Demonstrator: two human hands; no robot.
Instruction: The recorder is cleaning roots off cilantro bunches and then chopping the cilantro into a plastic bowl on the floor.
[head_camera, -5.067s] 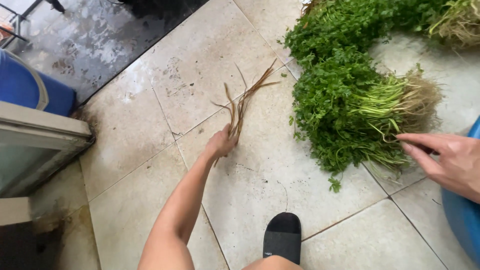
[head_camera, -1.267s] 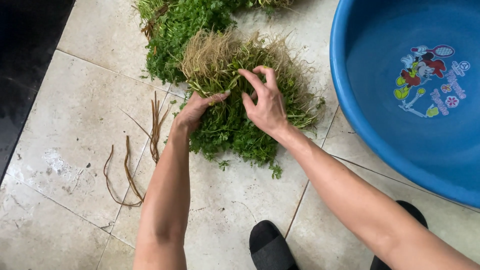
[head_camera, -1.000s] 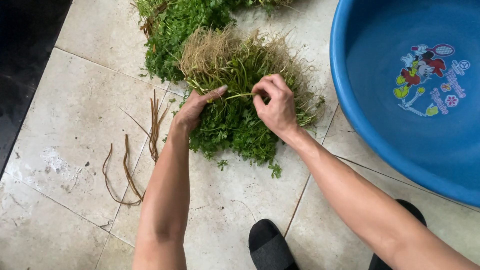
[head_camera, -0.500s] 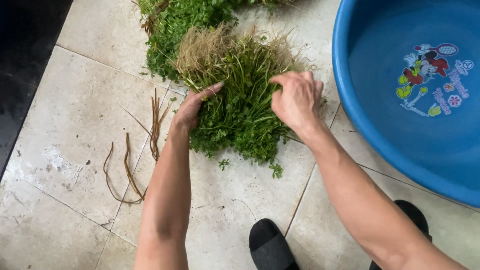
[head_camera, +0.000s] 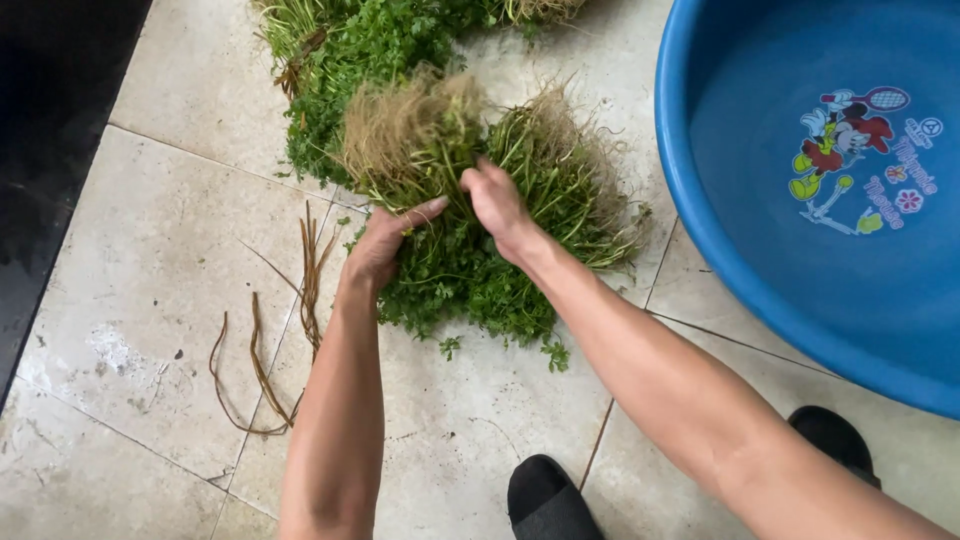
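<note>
Left of the blue basin (head_camera: 700, 220), on the tiled floor (head_camera: 160, 290), lies the herb bunch (head_camera: 470, 270). Both the left hand (head_camera: 385, 238) and right hand (head_camera: 497, 200) close their fingers around its stems, parting the rooty clumps; dry strands (head_camera: 285, 330) lie aside.

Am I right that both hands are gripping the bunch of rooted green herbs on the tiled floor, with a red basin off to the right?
Not quite: the basin is blue, not red, as the head view shows. The rest holds: the left hand and right hand both have a grip on the bunch of rooted green herbs lying on the tiled floor, with the basin to the right.
</note>
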